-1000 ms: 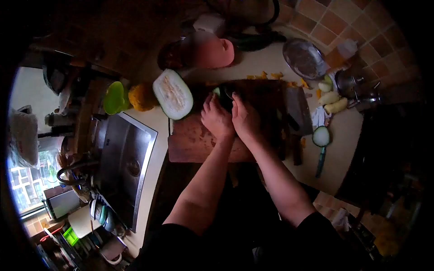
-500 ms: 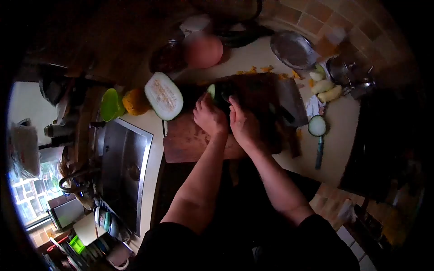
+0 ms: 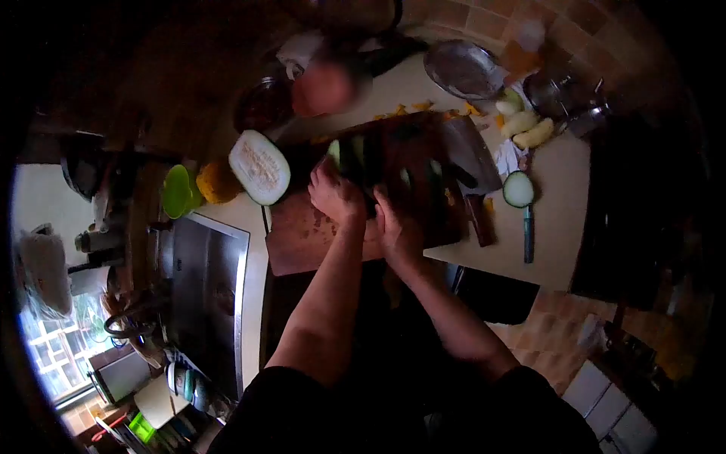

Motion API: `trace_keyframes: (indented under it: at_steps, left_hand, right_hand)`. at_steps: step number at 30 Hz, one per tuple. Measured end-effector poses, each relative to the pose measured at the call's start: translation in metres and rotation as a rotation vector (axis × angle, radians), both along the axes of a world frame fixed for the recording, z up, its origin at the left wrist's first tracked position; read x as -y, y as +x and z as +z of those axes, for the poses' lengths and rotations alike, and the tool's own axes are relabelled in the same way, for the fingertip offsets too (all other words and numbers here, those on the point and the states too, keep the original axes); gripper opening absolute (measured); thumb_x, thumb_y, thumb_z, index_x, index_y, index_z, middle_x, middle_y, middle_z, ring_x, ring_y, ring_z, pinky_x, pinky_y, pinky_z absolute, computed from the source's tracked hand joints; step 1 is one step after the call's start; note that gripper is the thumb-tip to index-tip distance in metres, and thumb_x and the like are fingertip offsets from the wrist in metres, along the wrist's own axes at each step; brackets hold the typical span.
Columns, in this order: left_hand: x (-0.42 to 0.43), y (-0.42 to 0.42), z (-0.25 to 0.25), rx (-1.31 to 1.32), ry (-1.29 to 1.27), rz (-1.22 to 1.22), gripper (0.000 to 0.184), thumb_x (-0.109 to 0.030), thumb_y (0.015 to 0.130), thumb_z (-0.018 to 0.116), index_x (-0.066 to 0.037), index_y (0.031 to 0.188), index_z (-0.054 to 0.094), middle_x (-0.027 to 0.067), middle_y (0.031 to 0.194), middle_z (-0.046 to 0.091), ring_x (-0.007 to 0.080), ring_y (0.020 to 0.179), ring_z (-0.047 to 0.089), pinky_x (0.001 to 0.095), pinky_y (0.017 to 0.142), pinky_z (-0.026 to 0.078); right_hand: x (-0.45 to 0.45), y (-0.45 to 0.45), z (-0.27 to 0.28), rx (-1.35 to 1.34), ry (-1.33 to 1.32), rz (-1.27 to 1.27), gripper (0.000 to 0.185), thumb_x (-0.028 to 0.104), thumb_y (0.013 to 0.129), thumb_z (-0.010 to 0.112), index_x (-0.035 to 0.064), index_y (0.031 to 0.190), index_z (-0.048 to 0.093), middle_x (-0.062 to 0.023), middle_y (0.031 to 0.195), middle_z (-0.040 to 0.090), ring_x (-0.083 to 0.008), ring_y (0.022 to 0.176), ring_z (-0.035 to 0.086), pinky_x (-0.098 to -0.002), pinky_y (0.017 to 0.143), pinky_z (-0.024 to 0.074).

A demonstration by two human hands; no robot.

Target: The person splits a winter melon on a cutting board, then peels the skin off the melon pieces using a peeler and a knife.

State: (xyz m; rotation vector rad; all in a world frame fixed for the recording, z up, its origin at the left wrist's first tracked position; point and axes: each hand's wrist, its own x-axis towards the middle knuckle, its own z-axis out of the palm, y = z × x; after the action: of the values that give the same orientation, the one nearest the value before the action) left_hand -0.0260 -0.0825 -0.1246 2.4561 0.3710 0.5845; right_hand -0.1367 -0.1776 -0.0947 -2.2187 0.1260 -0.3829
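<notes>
My left hand (image 3: 335, 198) is at the middle of the wooden cutting board (image 3: 299, 246), its curled fingers against the lower end of a green vegetable piece (image 3: 335, 153). Beside it my right hand (image 3: 398, 231) is closed round something dark that I cannot make out. A second green piece (image 3: 358, 150) lies just right of the first, and more dark green pieces (image 3: 434, 170) are on the board's right part. Shadow hides the area between the hands. Left of the board stands a halved white-fleshed melon (image 3: 259, 166), cut face showing.
A cleaver (image 3: 470, 151) lies at the board's right edge. Beyond it are a peeler-like tool (image 3: 528, 234), a round green-rimmed slice (image 3: 518, 189) and peeled yellowish pieces (image 3: 535, 134). A metal plate (image 3: 463, 69) is behind; a sink (image 3: 204, 280) and green bowl (image 3: 178, 191) are left.
The whole view has shifted and turned slightly. My right hand has drawn back toward me from the green pieces. A second green piece shows more plainly beside the first.
</notes>
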Motion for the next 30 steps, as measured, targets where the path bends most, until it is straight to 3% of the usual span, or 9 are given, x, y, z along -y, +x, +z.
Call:
trace_keyframes:
  at_steps: [4,8,10,13,16,19,22,25,30]
  left_hand:
    - [-0.008,0.011,-0.024,-0.041,0.066,0.045,0.030,-0.023,0.100,0.050,-0.015,0.122,0.069,0.0097,0.123,0.069,0.0391,0.108,0.062,0.0512,0.093,0.049]
    - [-0.008,0.004,-0.009,-0.104,0.013,0.022,0.028,-0.025,0.103,0.049,-0.015,0.120,0.070,0.0103,0.120,0.068,0.0387,0.107,0.062,0.0513,0.092,0.049]
    - [-0.002,0.008,-0.003,-0.033,-0.069,0.043,0.027,-0.026,0.104,0.050,-0.015,0.120,0.069,0.0112,0.118,0.068,0.0388,0.107,0.062,0.0512,0.092,0.049]
    - [-0.006,0.010,-0.006,-0.033,-0.022,-0.029,0.026,-0.026,0.104,0.053,-0.014,0.120,0.069,0.0121,0.118,0.067,0.0387,0.107,0.061,0.0513,0.092,0.048]
    - [-0.005,0.009,-0.003,-0.022,-0.071,-0.058,0.026,-0.027,0.103,0.056,-0.012,0.119,0.069,0.0125,0.119,0.067,0.0390,0.107,0.061,0.0510,0.092,0.048]
    - [-0.008,0.011,-0.006,0.008,-0.061,-0.075,0.026,-0.027,0.103,0.056,-0.011,0.119,0.069,0.0133,0.118,0.067,0.0395,0.106,0.060,0.0510,0.092,0.048]
    - [-0.006,0.012,-0.008,0.057,-0.049,-0.057,0.027,-0.027,0.103,0.056,-0.011,0.120,0.068,0.0138,0.118,0.067,0.0400,0.105,0.060,0.0509,0.092,0.047]
    - [-0.007,0.008,-0.003,-0.032,-0.050,-0.062,0.027,-0.027,0.103,0.056,-0.011,0.122,0.067,0.0142,0.120,0.066,0.0403,0.106,0.060,0.0503,0.093,0.047]
    - [-0.006,0.008,-0.005,0.078,-0.082,-0.085,0.031,-0.031,0.100,0.061,-0.009,0.121,0.066,0.0157,0.119,0.065,0.0404,0.107,0.060,0.0500,0.093,0.048]
  right_hand:
    - [-0.015,-0.039,-0.008,-0.005,0.096,-0.040,0.035,0.015,0.106,0.051,0.0029,0.139,0.059,-0.0230,0.125,0.068,-0.0394,0.106,0.069,-0.0433,0.091,0.0559]
    - [-0.018,-0.090,-0.006,-0.320,0.003,0.028,0.037,0.018,0.107,0.051,0.0055,0.141,0.057,-0.0208,0.133,0.065,-0.0365,0.117,0.067,-0.0412,0.098,0.0533]
    - [-0.004,-0.074,-0.007,-0.147,0.261,-0.084,0.036,0.020,0.106,0.052,0.0089,0.140,0.059,-0.0183,0.132,0.067,-0.0373,0.116,0.067,-0.0429,0.096,0.0542]
    - [0.002,-0.049,-0.011,-0.041,0.325,-0.124,0.034,0.023,0.107,0.054,0.0107,0.138,0.061,-0.0163,0.131,0.068,-0.0362,0.121,0.065,-0.0420,0.099,0.0533]
    - [0.009,-0.017,-0.034,-0.139,0.445,-0.069,0.034,0.027,0.107,0.055,0.0133,0.137,0.063,-0.0160,0.128,0.070,-0.0370,0.118,0.067,-0.0421,0.097,0.0540]
    - [0.028,0.012,-0.027,-0.096,0.218,-0.202,0.034,0.028,0.107,0.055,0.0153,0.137,0.063,-0.0176,0.125,0.071,-0.0375,0.115,0.068,-0.0420,0.095,0.0543]
    - [0.048,0.037,-0.018,-0.123,0.215,-0.274,0.037,0.032,0.108,0.053,0.0151,0.139,0.062,-0.0179,0.124,0.071,-0.0388,0.112,0.069,-0.0430,0.095,0.0544]
    - [0.037,0.040,0.015,-0.299,0.237,-0.119,0.041,0.037,0.108,0.050,0.0141,0.139,0.061,-0.0188,0.125,0.070,-0.0398,0.114,0.067,-0.0441,0.098,0.0530]
    - [0.034,0.102,-0.045,-0.210,0.450,0.034,0.042,0.034,0.109,0.050,0.0059,0.138,0.061,-0.0133,0.135,0.068,-0.0291,0.126,0.064,-0.0359,0.107,0.0469]
